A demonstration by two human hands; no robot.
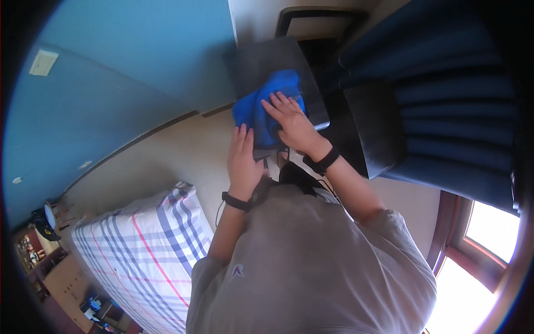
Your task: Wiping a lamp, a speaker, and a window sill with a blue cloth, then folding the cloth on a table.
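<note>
A bright blue cloth (260,104) lies folded and rumpled on a dark flat-topped piece of furniture (263,56). My right hand (296,123) rests palm down on the right side of the cloth, its fingers spread. At the near left edge of the cloth is my left hand (244,160), with its fingers stretched forward and their tips at the fabric. Neither hand visibly grips the cloth. Both wrists wear a black band. Part of the cloth is hidden beneath my right hand.
A blue wall (146,54) rises on the left. Dark blue curtains (450,104) hang at right, behind a black boxy object (373,129). A black frame (321,12) stands at the back. Lower left is a bed with a plaid cover (137,250); bright windows (463,292) are lower right.
</note>
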